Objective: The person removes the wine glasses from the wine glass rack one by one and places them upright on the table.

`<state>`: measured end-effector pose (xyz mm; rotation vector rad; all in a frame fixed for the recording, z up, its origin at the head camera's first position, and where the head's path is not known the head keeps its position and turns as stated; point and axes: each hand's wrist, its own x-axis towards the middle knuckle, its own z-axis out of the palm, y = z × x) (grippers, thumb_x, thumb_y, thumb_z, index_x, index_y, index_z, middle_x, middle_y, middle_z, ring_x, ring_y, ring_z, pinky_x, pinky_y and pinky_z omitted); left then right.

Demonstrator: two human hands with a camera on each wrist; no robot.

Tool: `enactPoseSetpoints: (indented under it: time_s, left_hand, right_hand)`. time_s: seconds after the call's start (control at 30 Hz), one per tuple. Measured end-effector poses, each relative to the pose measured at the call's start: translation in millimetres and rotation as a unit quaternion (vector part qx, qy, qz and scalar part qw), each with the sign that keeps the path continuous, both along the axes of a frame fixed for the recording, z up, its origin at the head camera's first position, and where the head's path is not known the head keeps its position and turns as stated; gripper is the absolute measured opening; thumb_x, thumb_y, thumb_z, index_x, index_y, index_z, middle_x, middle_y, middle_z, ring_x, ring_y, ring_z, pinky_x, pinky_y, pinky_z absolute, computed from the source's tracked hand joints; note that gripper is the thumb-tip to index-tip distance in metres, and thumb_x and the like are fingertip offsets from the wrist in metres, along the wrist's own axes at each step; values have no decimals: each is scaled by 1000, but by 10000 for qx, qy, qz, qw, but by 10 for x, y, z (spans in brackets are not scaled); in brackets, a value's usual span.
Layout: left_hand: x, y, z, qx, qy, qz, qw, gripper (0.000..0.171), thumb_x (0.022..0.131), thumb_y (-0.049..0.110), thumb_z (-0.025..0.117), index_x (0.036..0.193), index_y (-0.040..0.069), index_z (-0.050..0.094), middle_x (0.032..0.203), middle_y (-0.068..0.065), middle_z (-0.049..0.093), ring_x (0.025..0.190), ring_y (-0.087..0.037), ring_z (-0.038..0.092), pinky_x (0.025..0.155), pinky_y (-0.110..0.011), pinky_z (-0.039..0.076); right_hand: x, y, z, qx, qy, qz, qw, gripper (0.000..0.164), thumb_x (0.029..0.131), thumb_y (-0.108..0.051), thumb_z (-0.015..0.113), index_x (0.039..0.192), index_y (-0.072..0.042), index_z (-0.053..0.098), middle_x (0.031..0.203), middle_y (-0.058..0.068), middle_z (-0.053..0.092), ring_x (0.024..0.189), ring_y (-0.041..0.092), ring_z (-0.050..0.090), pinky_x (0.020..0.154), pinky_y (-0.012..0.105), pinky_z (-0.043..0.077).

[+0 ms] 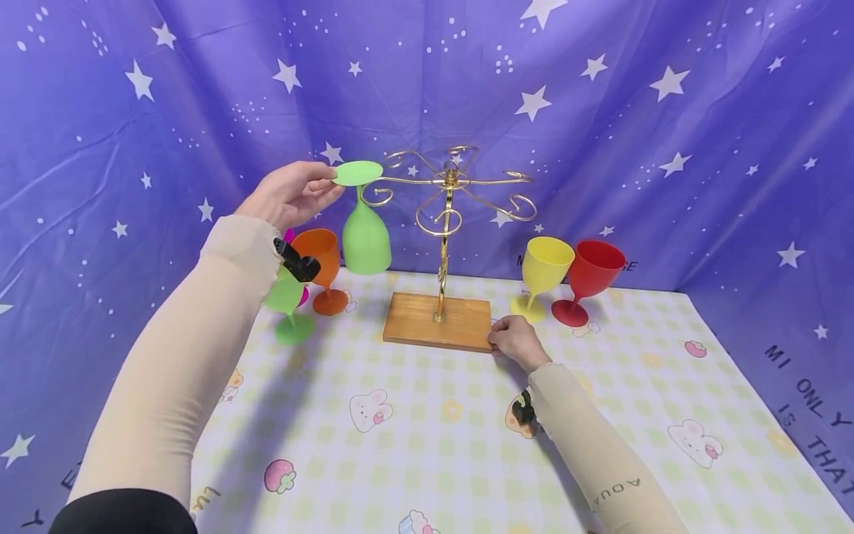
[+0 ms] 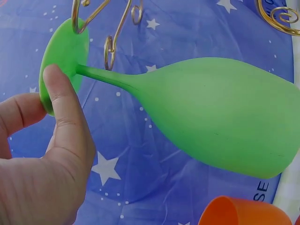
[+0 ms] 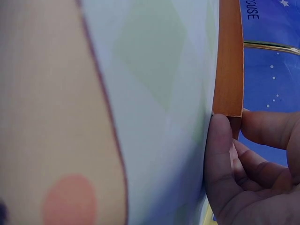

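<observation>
A green goblet (image 1: 366, 241) hangs upside down from my left hand (image 1: 290, 194), which pinches the rim of its round foot between thumb and fingers. Its stem is right beside a curled hook (image 1: 379, 199) at the left of the gold rack (image 1: 442, 271). In the left wrist view, a gold wire (image 2: 75, 21) overlaps the goblet's foot (image 2: 61, 51). My right hand (image 1: 520, 343) grips the near right corner of the rack's wooden base (image 1: 414, 317). Seen from the right wrist, thumb and fingers are on either face of the board (image 3: 229, 70).
Left of the rack stand an orange goblet (image 1: 320, 256), another green goblet (image 1: 293, 328) and a magenta one (image 1: 289, 235), mostly hidden by my left arm. Yellow (image 1: 547, 267) and red (image 1: 596, 271) goblets stand upright at right. A starry curtain (image 1: 427, 44) closes the back.
</observation>
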<state>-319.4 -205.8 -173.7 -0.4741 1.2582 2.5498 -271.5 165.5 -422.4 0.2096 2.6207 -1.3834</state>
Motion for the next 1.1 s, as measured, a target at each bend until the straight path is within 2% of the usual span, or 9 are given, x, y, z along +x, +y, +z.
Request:
enactPoseSetpoints:
  time_s: [0.17,0.33,0.53,0.77,1.1]
  left_hand:
    - [45,-81,-31,-26,149,-170,9997,36,86,-10,60,116,6,50,100,-15,60,86,-21,63,79,-29,55]
    - [102,-135,-47,-115,207,-182,9996,32,87,-9,59,115,3,51,91,-15,63,78,-22,64,76,-30,55]
    - [175,-195,-91,-185,314,-302,9989,28,88,-8,59,113,3,52,91,-14,61,75,-23,63,74,-30,56]
    - [243,-300,-171,-57,517,-388,9979,22,90,-8,56,110,1,54,88,-15,64,76,-23,64,74,-31,56]
    - [339,-353,-335,-126,708,-709,9949,24,92,-7,52,114,1,52,90,-15,63,75,-22,63,71,-28,55]
  right_hand:
    - [-2,0,-3,10,-32,-16,10000,15,87,-4,59,99,6,60,85,12,62,67,14,61,61,28,56]
    - [-12,2,-3,21,-66,-41,10000,15,87,-4,59,99,5,61,86,13,62,69,15,61,61,28,56]
    - [-15,-5,-7,15,-79,-50,10000,15,88,-4,59,100,6,60,88,14,62,70,16,62,62,28,56]
    - [-9,-8,-3,-45,-86,-48,9999,17,88,-4,59,101,6,60,89,15,62,71,16,62,63,28,56]
    - [-22,-2,-3,-49,-128,-86,9999,17,88,-4,59,101,6,60,88,14,62,70,15,61,62,28,56]
